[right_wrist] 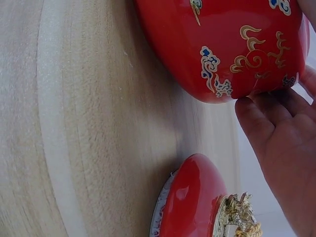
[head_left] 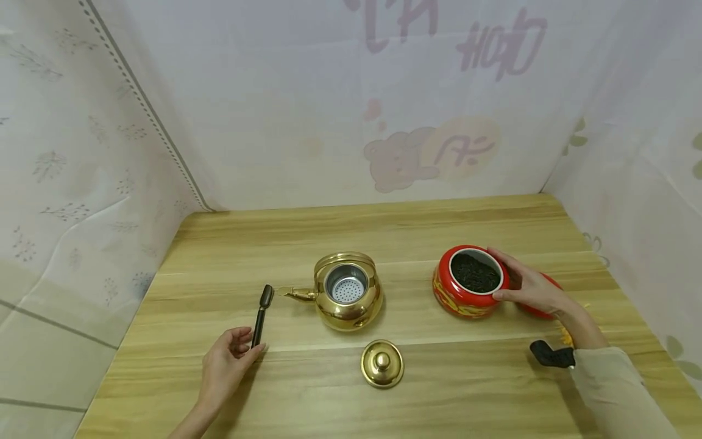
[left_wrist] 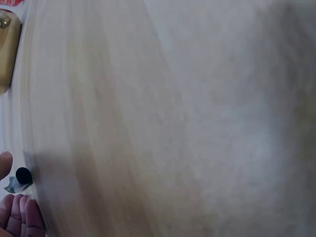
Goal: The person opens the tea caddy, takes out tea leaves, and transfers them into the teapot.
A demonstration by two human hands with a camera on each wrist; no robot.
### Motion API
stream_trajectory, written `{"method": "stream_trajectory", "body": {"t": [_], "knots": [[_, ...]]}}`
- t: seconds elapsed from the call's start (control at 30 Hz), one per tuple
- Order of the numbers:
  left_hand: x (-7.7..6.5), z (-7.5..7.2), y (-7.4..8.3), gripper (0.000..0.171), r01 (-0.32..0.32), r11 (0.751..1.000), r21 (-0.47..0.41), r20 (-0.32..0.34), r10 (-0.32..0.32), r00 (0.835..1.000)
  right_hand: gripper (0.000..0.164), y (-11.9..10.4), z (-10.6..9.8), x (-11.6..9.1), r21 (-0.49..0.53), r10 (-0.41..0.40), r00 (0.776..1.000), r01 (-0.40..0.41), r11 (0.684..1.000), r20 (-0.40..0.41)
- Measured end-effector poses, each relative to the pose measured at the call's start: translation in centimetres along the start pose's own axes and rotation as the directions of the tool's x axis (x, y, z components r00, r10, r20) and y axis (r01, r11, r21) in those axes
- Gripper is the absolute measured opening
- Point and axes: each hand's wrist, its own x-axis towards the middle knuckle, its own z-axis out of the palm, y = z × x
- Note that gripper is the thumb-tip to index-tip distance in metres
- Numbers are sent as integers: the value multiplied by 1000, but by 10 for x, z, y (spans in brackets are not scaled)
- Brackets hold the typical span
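In the head view, my left hand [head_left: 227,366] is at the handle end of a dark tea scoop [head_left: 259,323] lying on the table. The left wrist view shows the scoop's round black end [left_wrist: 23,175] between thumb and fingers, with gaps around it. On the right, my right hand [head_left: 529,286] holds the side of a red tea jar [head_left: 468,299] filled with dark loose tea leaves [head_left: 476,273]. Its fingers and thumb touch the jar's decorated wall in the right wrist view. Between the hands stands a gold teapot [head_left: 351,314], lidless, with a perforated metal strainer [head_left: 348,289] inside.
A gold teapot lid [head_left: 382,364] lies in front of the pot. Behind the right wrist is the red jar lid [right_wrist: 195,197] with a gold ornamental knob. A black wrist-worn device [head_left: 551,355] sits at the right sleeve. Printed cloth [head_left: 307,122] hangs around the wooden table [head_left: 263,244].
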Motion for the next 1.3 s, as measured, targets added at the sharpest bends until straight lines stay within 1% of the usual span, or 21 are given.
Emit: {"method": "stream_trajectory", "body": {"t": [0.13,0.2,0.33,0.63,0.87,0.97,1.03,1.17,1.3], "knots": [[3,-1,-1,39,13,999,53,32,-15,999,84,1,0,0,16,-21,1000,21,1000,9],[5,-2,0,38,12,998,64,54,-16,998,83,1,0,0,21,-22,1000,22,1000,9],[7,-4,1,34,32,996,81,88,-39,995,83,0,0,0,27,-23,1000,23,999,8],[11,-7,-1,25,67,993,99,103,-77,992,83,1,1,-1,39,-28,1000,28,999,8],[12,-11,-2,18,63,995,72,85,-69,994,83,2,1,-1,33,-20,1000,19,999,13],[12,-12,-4,18,59,997,52,70,-62,996,83,2,1,-1,24,-14,1000,14,1000,11],[13,-13,-5,19,68,997,33,62,-70,996,83,2,1,-1,21,-14,1000,14,1000,10],[15,-15,-6,22,115,993,-10,61,-115,992,83,1,1,-1,20,-16,1000,16,1000,9],[17,-18,-5,25,179,983,-48,61,-176,982,82,1,1,-2,21,-20,1000,20,1000,8]]}}
